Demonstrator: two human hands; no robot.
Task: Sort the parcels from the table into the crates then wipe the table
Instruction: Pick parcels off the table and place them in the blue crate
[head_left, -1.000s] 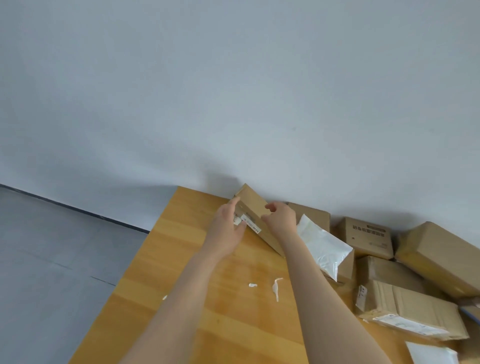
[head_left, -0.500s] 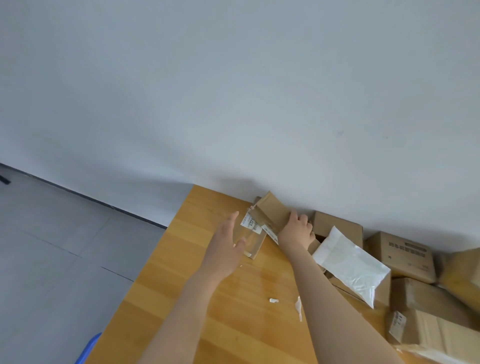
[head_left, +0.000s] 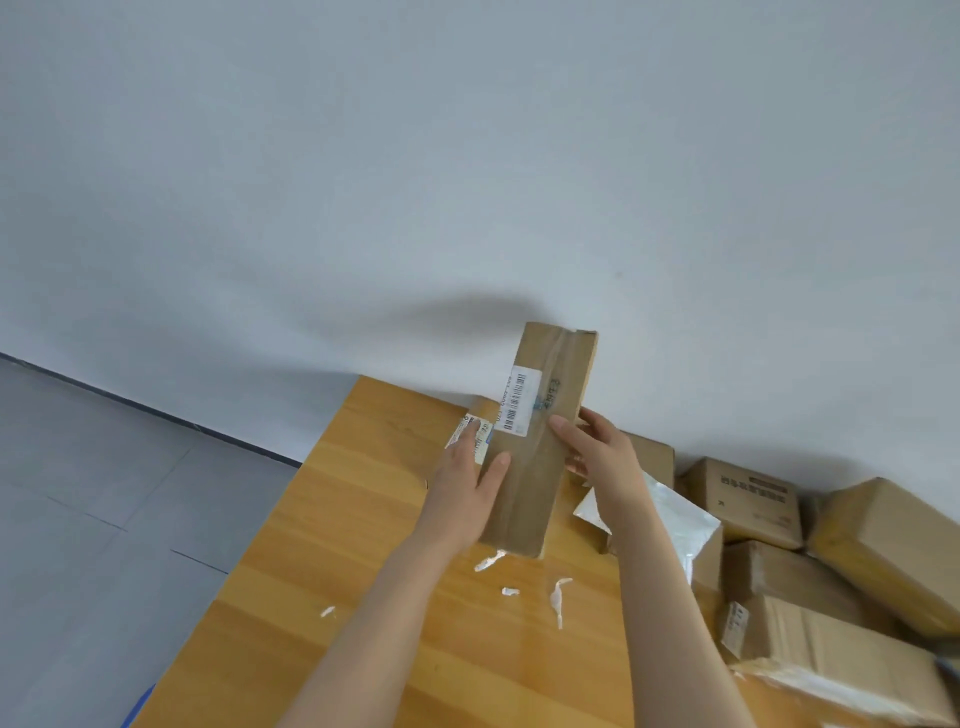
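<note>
Both hands are on the long box (head_left: 535, 483), held tilted on end above the desk (head_left: 363, 519). The right hand (head_left: 597, 457) wraps round its edge. The left hand (head_left: 465, 483) lies straight-fingered, thumb on the box face, fingertips over a smaller box (head_left: 485, 415) behind. Paper scraps (head_left: 558, 597) litter the wood below, and a white bag (head_left: 680, 525) and piled parcels (head_left: 857, 545) crowd the right.

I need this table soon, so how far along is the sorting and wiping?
Done: unclear, no crate clearly shows. In hand: the right hand grips a long parcel above the table, left hand steadying it. Left: cardboard boxes and a white mailer piled at right, then wiping; paper scraps lie there.
</note>
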